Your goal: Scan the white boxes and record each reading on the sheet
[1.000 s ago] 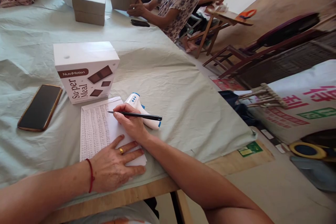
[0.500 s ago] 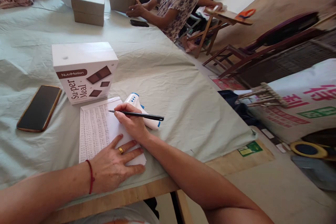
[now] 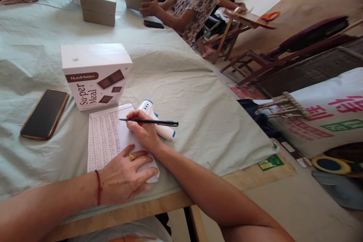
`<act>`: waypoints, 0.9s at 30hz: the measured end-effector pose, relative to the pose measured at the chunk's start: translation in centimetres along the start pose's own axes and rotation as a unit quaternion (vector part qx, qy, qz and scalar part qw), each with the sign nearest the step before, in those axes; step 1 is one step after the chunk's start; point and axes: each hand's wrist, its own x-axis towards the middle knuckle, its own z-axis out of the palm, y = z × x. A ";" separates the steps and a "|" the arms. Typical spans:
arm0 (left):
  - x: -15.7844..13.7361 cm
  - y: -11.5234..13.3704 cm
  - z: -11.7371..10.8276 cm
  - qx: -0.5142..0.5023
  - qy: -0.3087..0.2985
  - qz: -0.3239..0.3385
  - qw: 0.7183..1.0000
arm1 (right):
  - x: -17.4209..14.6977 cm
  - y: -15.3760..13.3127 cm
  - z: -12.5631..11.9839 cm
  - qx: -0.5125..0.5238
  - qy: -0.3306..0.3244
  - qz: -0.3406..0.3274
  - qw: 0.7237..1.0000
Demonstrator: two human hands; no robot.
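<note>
Pen (image 3: 166,123) is pinched in the right hand (image 3: 145,134) at mid-frame, its tip just beside the writing (image 3: 102,136) on the paper (image 3: 125,136); contact cannot be told. At lower centre the left hand (image 3: 123,176), loosely spread and gripping nothing, lies across the paper, probably to steady it. The writing is too small to read, the white device (image 3: 166,133) partly hidden, the co-worker (image 3: 195,5) cut off above.

A slim red cord bracelet (image 3: 98,187) with a small knot circles the left wrist; a gold ring (image 3: 131,157) adorns the left hand (image 3: 123,176). Pale grey clothing (image 3: 147,228) with orange-brown patterning covers the lap.
</note>
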 end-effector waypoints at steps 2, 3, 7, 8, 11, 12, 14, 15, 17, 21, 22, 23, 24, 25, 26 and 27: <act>-0.1 -0.2 -0.2 0.005 -0.007 0.000 1.000 | 0.0 0.0 0.0 0.003 0.003 -0.002 1.000; -0.1 -0.3 -0.3 0.009 -0.015 0.006 1.000 | 0.0 -0.1 0.1 0.006 0.002 -0.002 1.000; 0.2 -0.6 -0.1 0.030 -0.052 0.036 0.998 | 0.0 -0.1 0.0 0.037 -0.010 -0.001 0.999; 0.4 -0.6 0.0 0.036 -0.057 0.043 0.997 | 0.1 -0.1 0.0 0.045 -0.015 0.001 0.999; 1.1 -0.5 0.3 0.047 -0.068 0.059 0.995 | 0.3 -0.1 0.0 0.069 -0.021 -0.002 0.997; 1.2 -0.4 0.3 0.049 -0.068 0.061 0.995 | 0.3 -0.1 -0.1 0.079 -0.016 -0.005 0.997; 1.4 -0.3 0.1 0.047 -0.063 0.059 0.995 | 0.4 -0.2 -0.1 0.098 -0.003 -0.011 0.995; 1.4 -0.2 0.0 0.044 -0.060 0.055 0.996 | 0.4 -0.2 -0.1 0.104 0.000 -0.012 0.994; 1.4 -0.2 -0.4 0.039 -0.059 0.042 0.997 | 0.4 -0.3 -0.1 0.109 0.004 -0.012 0.994; 1.4 -0.4 -0.6 0.037 -0.079 0.041 0.995 | 0.4 -0.5 -0.1 0.114 0.010 -0.012 0.993; 1.4 -0.6 -0.5 0.036 -0.084 0.043 0.995 | 0.4 -0.6 -0.1 0.118 0.012 -0.013 0.993; 1.5 -0.7 -0.4 0.035 -0.089 0.044 0.994 | 0.5 -0.7 -0.1 0.124 0.014 -0.016 0.992; 1.6 -0.8 -0.3 0.035 -0.092 0.042 0.994 | 0.6 -0.8 -0.2 0.130 0.018 -0.021 0.991; 1.6 -0.9 -0.2 0.037 -0.094 0.038 0.994 | 0.7 -0.9 -0.3 0.136 0.023 -0.027 0.990; 1.7 -0.9 -0.1 0.040 -0.095 0.036 0.994 | 0.8 -1.1 -0.5 0.142 0.028 -0.032 0.989; 1.8 -0.9 0.0 0.045 -0.096 0.033 0.994 | 0.9 -1.3 -0.7 0.148 0.034 -0.038 0.988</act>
